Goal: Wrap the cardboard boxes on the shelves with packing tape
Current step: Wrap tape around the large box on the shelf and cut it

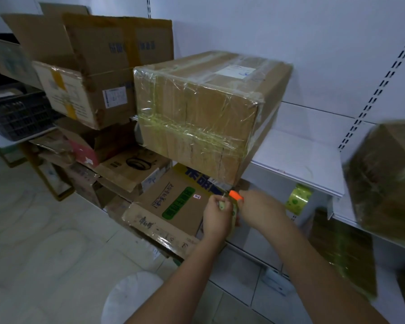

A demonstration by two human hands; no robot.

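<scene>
Both hands sit under the taped box [197, 113]: left hand [216, 217] pinches tape [233, 212], right hand [258, 210] grips an orange cutter [235, 195].

The white shelf [297, 155] is free to the right of the taped box [201, 113], up to the blurred box [384, 178]; on the left, stacked cartons [89, 90] block the way

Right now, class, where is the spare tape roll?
The tape roll sits under the white shelf, just right of the right hand.
</scene>
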